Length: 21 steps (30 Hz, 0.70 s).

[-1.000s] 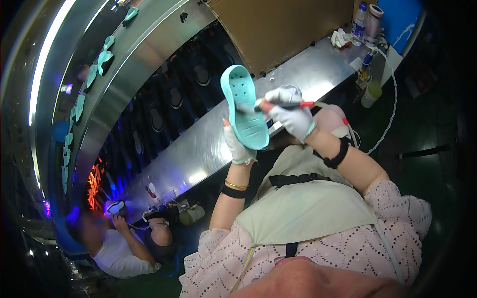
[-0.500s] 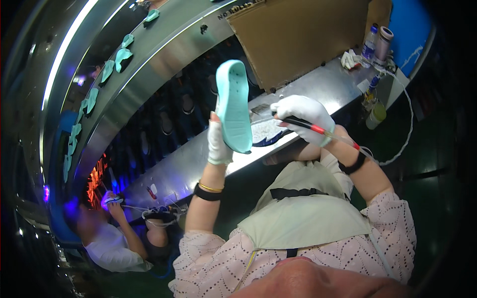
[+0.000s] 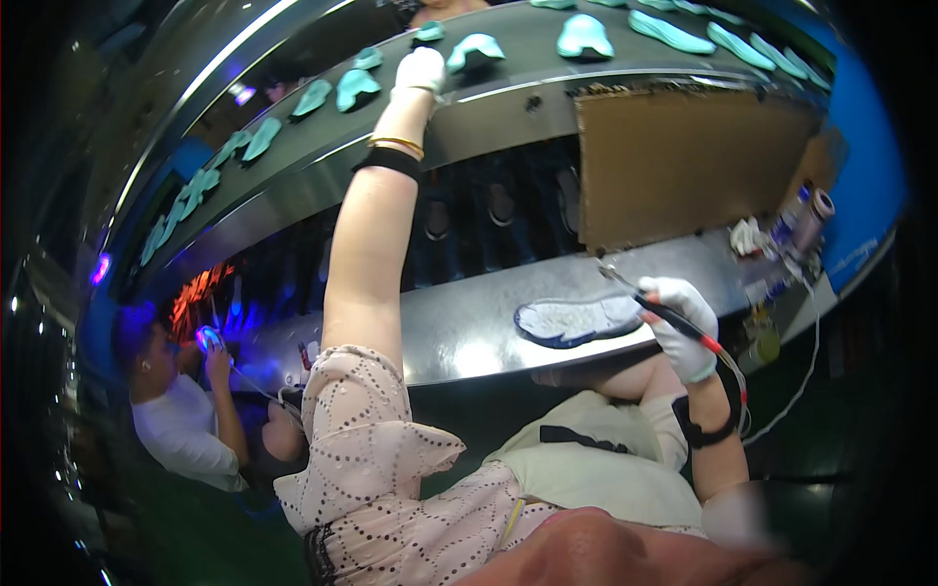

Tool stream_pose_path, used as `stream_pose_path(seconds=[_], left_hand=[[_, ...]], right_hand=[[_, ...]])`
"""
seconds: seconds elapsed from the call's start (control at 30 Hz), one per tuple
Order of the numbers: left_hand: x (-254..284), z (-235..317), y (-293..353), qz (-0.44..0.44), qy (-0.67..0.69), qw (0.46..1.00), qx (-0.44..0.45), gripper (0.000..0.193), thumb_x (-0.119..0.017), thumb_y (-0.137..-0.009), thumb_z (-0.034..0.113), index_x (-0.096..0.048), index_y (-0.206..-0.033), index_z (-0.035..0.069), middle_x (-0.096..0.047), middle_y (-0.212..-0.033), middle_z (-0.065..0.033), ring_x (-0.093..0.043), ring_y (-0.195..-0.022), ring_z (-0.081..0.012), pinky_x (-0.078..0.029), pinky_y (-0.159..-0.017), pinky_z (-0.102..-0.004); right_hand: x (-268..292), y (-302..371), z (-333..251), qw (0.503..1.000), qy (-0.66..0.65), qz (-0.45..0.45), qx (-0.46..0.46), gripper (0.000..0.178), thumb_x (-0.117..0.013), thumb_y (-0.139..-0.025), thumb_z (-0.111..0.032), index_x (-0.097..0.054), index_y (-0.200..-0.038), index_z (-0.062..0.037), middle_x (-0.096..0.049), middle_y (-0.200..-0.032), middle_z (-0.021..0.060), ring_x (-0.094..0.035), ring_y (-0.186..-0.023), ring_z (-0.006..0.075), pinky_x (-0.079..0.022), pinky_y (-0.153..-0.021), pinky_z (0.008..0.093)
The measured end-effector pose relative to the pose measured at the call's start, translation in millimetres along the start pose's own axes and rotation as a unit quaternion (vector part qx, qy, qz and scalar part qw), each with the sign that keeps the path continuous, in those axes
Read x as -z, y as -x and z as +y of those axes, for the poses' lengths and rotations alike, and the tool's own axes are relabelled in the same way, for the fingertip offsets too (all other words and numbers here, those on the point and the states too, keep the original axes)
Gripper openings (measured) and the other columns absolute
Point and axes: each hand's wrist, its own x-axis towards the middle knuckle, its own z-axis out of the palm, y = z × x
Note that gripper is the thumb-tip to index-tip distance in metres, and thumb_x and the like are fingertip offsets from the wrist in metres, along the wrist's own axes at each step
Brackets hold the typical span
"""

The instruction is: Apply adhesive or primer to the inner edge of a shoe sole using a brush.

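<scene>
My left hand [image 3: 420, 76], in a white glove, stretches far out to the belt's near edge. Beside it on the belt lies a teal foam shoe midsole [image 3: 476, 51], and just beyond it a smaller teal piece [image 3: 428, 33]; its fingers are too hidden to show a grip. Close to the bench, my gloved right hand [image 3: 681, 322] is closed around a slim black-and-red glue brush [image 3: 674, 317] with a thin hose trailing from its back end. Left of the brush, a shoe outsole [image 3: 576, 320] with a dark blue rim and whitish inside lies flat on the metal bench.
The conveyor belt [image 3: 532, 29] carries several teal midsoles. A cardboard sheet [image 3: 694, 166] stands upright behind the bench [image 3: 459, 337]. Bottles [image 3: 811, 220] and a white cloth [image 3: 748, 237] sit at the right end. At the left, another person [image 3: 181, 410] works under bluish light. Shoe parts [image 3: 501, 203] show below the belt.
My left hand has gone from holding a teal midsole upright over the bench to reaching up to the belt. The right hand, still with the brush, is now lower and farther right.
</scene>
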Motion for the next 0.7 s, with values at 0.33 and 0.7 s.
stream_pose_path(seconds=[0.33, 0.7], left_hand=[[-9.6, -71.5, 66.0, 0.019, -0.086, 0.97, 0.226, 0.022, -0.053, -0.082, 0.027, -0.072, -0.091, 0.02, -0.068, -0.1, -0.0042, -0.062, -0.1, -0.0239, -0.022, -0.102, -0.0511], [36.9, -28.6, 213.4, 0.357, 0.83, 0.428, -0.03, 0.019, -0.038, -0.094, 0.012, -0.055, -0.097, 0.005, -0.059, -0.1, -0.0103, -0.056, -0.099, -0.0203, -0.043, -0.095, -0.0393]], right_hand=[[-4.7, 22.5, 43.8, 0.984, -0.077, -0.037, -0.155, 0.026, -0.064, -0.076, 0.01, -0.057, -0.097, -0.0034, -0.061, -0.106, 0.0083, -0.056, -0.096, 0.0137, -0.044, -0.089, 0.028], [-10.2, 21.4, 27.6, 0.965, -0.115, -0.055, -0.229, 0.018, -0.064, -0.08, 0.005, -0.058, -0.095, -0.0013, -0.064, -0.097, 0.007, -0.06, -0.09, 0.0114, -0.047, -0.084, 0.0247]])
